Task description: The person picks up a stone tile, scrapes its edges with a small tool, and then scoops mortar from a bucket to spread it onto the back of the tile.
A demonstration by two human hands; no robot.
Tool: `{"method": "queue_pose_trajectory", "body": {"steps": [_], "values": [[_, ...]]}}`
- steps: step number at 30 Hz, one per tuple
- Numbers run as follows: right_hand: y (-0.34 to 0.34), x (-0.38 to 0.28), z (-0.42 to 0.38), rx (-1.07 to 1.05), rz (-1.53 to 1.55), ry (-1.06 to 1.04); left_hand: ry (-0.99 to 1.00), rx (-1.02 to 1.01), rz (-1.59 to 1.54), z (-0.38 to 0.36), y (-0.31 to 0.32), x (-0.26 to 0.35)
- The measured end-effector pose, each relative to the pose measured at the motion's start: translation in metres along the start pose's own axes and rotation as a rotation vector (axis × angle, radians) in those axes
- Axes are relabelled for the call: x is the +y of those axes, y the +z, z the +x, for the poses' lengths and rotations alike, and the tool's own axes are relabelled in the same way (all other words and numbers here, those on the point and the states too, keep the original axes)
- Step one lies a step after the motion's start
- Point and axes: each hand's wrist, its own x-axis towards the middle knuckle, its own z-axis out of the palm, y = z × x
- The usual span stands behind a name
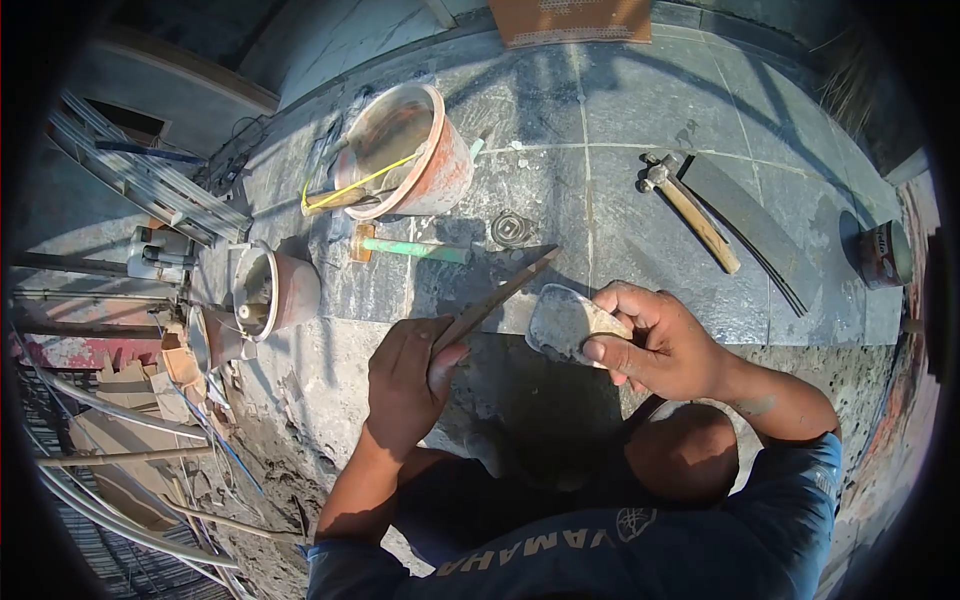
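Observation:
My left hand (pixel 405 385) is closed around a narrow, pointed brown stick (pixel 500 292), which slants up to the right. In my right hand (pixel 668 345), thumb and fingers pinch a flat, mortar-stained scraper (pixel 560 320) with rounded corners. The stick's shaft passes just left of the scraper, in front of my knees. Beyond the stick's tip, a round drain cover (pixel 512 229) sits in the grey tiled floor (pixel 660 110). A hammer with a green handle (pixel 415 249) lies to the left of the drain.
A large stained bucket (pixel 455 165) holding tools stands at the far left, with smaller buckets (pixel 296 292) nearer. On the right lie a wooden-handled hammer (pixel 700 220), dark tile strips (pixel 745 215) and a can (pixel 886 255). A ladder (pixel 150 165) and cardboard (pixel 120 440) are further left.

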Motion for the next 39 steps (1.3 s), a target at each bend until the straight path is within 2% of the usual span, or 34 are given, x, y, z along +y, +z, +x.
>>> {"method": "queue_pose_trajectory", "body": {"steps": [2, 4, 5, 7, 10, 12, 13, 16, 18, 20, 26, 30, 32, 33, 34, 37, 39], "values": [[-0.030, 0.060, -0.004, -0.104, -0.042, 0.307, -0.060, -0.055, -0.049, -0.001, -0.008, 0.002], [-0.033, 0.138, -0.014, -0.300, -0.564, 0.547, -0.093, -0.083, -0.094, -0.003, -0.014, 0.001], [-0.032, 0.167, -0.019, -0.404, -0.763, 0.586, -0.113, -0.117, -0.135, -0.003, -0.016, 0.002], [-0.019, 0.210, -0.024, -0.531, -0.907, 0.519, -0.124, -0.162, -0.177, -0.003, -0.019, 0.011], [-0.009, 0.229, -0.024, -0.603, -0.937, 0.378, -0.138, -0.240, -0.241, -0.005, -0.018, 0.026], [-0.010, 0.233, -0.024, -0.613, -0.939, 0.303, 0.029, -0.295, -0.158, -0.008, -0.010, 0.038], [-0.011, 0.235, -0.025, -0.614, -0.935, 0.279, 0.012, -0.295, -0.159, -0.009, -0.006, 0.043], [-0.026, 0.254, -0.032, -0.552, -0.859, 0.235, 0.123, -0.334, -0.090, -0.007, 0.009, 0.060], [-0.045, 0.287, -0.047, -0.409, -0.699, 0.202, 0.233, -0.267, 0.014, -0.001, 0.018, 0.065], [-0.042, 0.284, -0.044, -0.406, -0.993, 0.553, 0.233, -0.263, 0.011, 0.002, 0.022, 0.067], [-0.025, 0.248, -0.049, -0.309, -0.746, 0.803, 0.250, -0.251, 0.002, 0.005, 0.021, 0.065], [-0.020, 0.238, -0.057, -0.189, -0.789, 0.737, 0.253, -0.231, -0.019, 0.005, 0.020, 0.059], [-0.048, 0.235, -0.064, -0.035, -0.670, 0.500, 0.254, -0.241, -0.031, 0.004, 0.017, 0.054], [-0.063, 0.227, -0.058, -0.182, -0.571, 0.333, 0.251, -0.254, -0.041, 0.003, 0.014, 0.051], [-0.052, 0.157, -0.048, 0.038, -0.172, 0.572, 0.251, -0.249, -0.043, 0.001, 0.013, 0.049], [-0.059, 0.064, -0.035, 0.197, -0.188, 0.479, 0.285, -0.237, -0.087, -0.004, 0.011, 0.044], [-0.053, 0.027, -0.019, 0.188, -0.231, 0.458, 0.288, -0.251, -0.098, -0.005, 0.011, 0.044]]}}
